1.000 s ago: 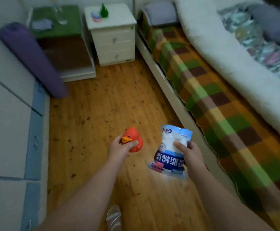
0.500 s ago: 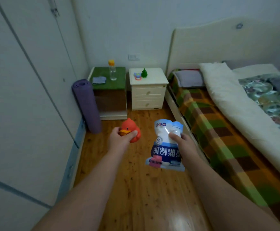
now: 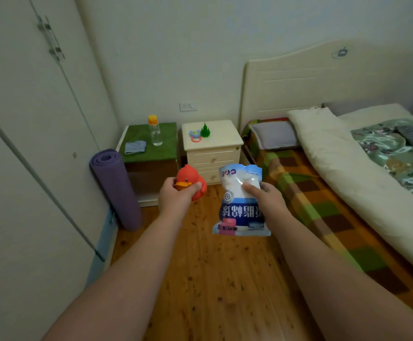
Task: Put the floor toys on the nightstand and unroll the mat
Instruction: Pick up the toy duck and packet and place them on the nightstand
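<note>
Left hand point(image 3: 176, 196) is wrapped round a red rubber duck point(image 3: 191, 179), right hand point(image 3: 265, 196) pinches a blue-and-white plastic packet point(image 3: 241, 200) near its top so it dangles. Both are held out toward the cream nightstand point(image 3: 213, 141) ahead (two small toys already sit there), probably so they can go straight down. The purple mat point(image 3: 115, 188) is rolled, leaning by the wardrobe.
</note>
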{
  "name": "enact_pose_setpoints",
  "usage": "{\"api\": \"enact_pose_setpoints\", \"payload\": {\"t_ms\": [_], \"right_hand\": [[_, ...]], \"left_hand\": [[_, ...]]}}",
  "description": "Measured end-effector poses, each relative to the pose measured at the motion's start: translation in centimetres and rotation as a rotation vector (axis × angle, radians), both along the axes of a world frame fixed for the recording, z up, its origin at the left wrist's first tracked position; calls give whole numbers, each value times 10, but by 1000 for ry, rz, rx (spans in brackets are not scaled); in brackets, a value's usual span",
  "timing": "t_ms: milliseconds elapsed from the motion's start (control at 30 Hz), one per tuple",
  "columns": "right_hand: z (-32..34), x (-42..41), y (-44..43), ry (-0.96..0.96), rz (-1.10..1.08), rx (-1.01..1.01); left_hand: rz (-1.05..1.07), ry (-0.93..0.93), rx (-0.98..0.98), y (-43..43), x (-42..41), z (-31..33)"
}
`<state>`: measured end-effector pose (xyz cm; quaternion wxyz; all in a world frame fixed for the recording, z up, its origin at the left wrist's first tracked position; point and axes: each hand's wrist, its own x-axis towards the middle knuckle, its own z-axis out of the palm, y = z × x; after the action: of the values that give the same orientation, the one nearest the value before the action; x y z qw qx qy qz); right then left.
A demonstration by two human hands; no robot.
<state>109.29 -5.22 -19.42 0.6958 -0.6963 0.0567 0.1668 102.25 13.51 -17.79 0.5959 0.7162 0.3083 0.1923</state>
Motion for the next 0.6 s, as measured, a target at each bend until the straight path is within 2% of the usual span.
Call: {"api": "enact_pose_setpoints", "payload": {"t_ms": [300, 600], "right_hand": [[25, 156, 1, -42, 14, -23], [12, 295, 37, -34, -4, -37]], "left_hand": [[31, 31, 21, 3, 152, 17], [-20, 20, 21, 40, 297, 9]]}}
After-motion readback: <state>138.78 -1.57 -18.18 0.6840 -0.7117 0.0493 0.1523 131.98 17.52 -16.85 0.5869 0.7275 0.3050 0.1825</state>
